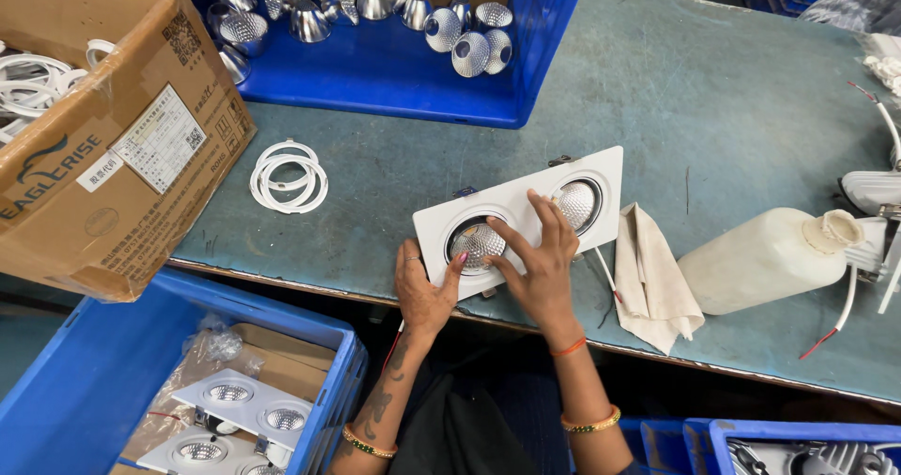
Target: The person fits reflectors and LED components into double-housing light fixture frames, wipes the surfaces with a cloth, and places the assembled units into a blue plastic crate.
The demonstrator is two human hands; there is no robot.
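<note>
Left hand (424,292) steadies twin downlight fixture (519,217), fingers spread | right hand (540,264) flat across it | risk: fixture at table edge (282,273), could slip off.

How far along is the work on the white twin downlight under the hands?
Done: both round openings of the white twin downlight hold silver reflectors. In hand: left hand steadies its near edge, and right hand presses at the left opening. Left: loose white rings lie on the bench, and spare reflectors fill the blue crate.

fixture (521,220) on table (732,118) | cloth (648,278) right | rings (288,176) left
</note>
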